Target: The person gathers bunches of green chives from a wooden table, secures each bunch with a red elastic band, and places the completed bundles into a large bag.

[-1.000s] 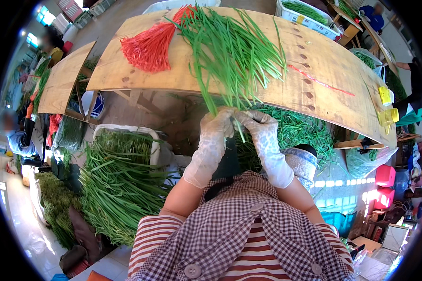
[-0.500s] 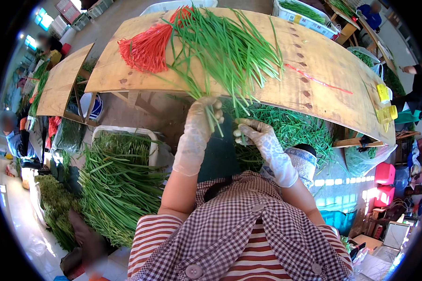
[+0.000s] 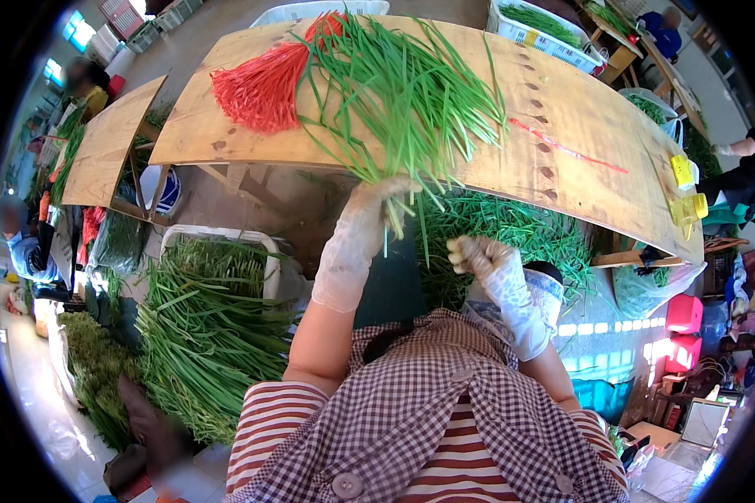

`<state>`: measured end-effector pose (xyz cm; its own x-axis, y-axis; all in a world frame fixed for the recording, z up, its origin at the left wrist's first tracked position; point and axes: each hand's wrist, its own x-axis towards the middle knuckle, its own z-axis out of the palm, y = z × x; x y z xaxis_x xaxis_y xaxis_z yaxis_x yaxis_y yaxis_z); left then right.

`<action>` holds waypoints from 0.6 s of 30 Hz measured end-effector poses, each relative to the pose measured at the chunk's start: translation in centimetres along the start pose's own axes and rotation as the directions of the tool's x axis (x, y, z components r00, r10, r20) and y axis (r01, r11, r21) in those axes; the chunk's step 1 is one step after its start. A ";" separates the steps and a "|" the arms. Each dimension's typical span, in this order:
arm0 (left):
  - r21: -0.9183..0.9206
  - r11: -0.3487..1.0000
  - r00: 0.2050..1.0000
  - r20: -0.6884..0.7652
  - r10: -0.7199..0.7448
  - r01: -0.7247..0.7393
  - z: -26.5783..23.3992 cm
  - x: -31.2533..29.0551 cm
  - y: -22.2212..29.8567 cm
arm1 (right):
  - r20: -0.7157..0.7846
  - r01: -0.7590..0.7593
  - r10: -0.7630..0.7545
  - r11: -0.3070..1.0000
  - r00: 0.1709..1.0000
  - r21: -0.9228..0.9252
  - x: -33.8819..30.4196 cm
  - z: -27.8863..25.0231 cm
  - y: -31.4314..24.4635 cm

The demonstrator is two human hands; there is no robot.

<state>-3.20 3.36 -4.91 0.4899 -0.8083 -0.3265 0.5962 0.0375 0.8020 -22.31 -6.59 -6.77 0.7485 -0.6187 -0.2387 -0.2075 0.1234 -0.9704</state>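
Observation:
My left hand (image 3: 371,205), in a whitish glove, is closed around the lower ends of a few green chives (image 3: 367,168) at the table's near edge. Their cut ends stick out below my fingers. My right hand (image 3: 483,258), also gloved, is held apart from them, lower and to the right, its fingers curled in; whatever they hold, if anything, is hidden. On the wooden table (image 3: 260,144) beyond my hands lies a loose spread of long chives (image 3: 419,88). A bunch of red plastic ties (image 3: 260,88) lies at its left, and a single red strip (image 3: 566,145) to the right.
Loose green scraps (image 3: 512,230) are heaped under the table's near edge. At my left stands a white crate (image 3: 273,260) with many chives (image 3: 214,335) in and before it. Yellow-capped containers (image 3: 688,208) stand at the table's right end. Other people work farther off.
My right hand has drawn away from the chives, down and to the right, its fingers curling in. My left hand keeps hold of its chives and has turned slightly.

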 end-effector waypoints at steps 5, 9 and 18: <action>0.015 0.997 0.996 -0.032 0.080 -0.080 1.1 -1.8 -1.9 | 0.125 0.070 -0.063 0.996 0.990 -0.054 1.8 3.4 -3.9; 0.154 0.975 0.971 -0.154 0.185 -0.161 2.0 -1.6 -1.1 | 0.046 0.174 -0.169 0.927 0.985 -0.332 1.8 4.3 -3.3; -0.043 0.996 0.975 -0.212 0.070 -0.081 -0.2 -0.2 0.3 | -0.227 -0.031 -0.069 0.913 0.972 -0.408 3.1 2.9 0.1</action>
<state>-3.01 3.63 -4.72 0.6542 -0.6609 -0.3677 0.5812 0.1282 0.8036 -18.16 -6.26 -7.76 0.5985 -0.7855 -0.1572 -0.4693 -0.1848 -0.8635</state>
